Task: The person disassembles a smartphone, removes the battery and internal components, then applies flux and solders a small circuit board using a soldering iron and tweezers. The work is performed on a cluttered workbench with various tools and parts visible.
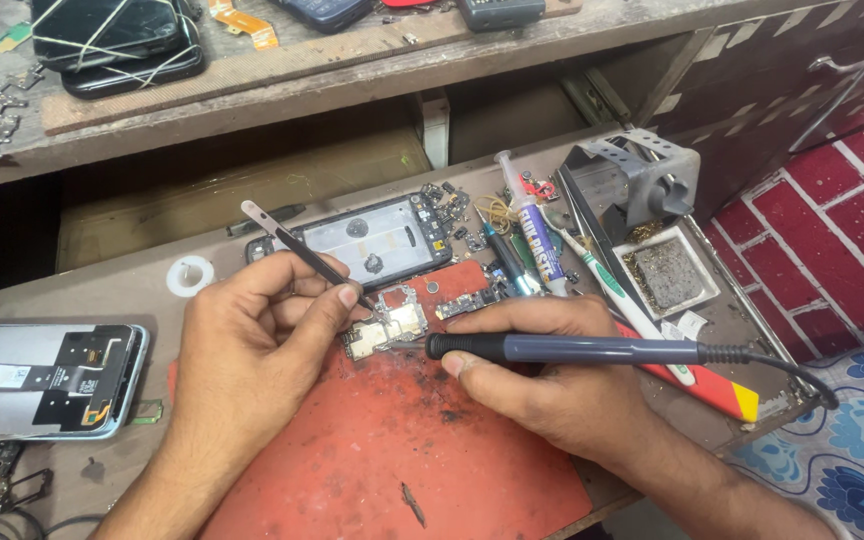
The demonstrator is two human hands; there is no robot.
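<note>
Circuit board [389, 329] lay between the two hands on a red work mat [392, 450], its metal shields facing up. Left hand [252, 345] was closed around slim tweezers [302, 250], pinched between thumb and forefinger, their tips touching the board. Right hand [552, 375] gripped a dark-handled soldering iron [572, 349], its tip meeting the board from the right; the cord ran off past the wrist. Just beyond the fingers rested an opened phone frame [372, 240] beside scattered small parts. Farther right of the right hand lay a flux syringe [532, 225], a toothbrush [602, 280] and a soldering iron stand [642, 185] with a sponge tray. Well left of the left hand sat a second opened phone [42, 380].
</note>
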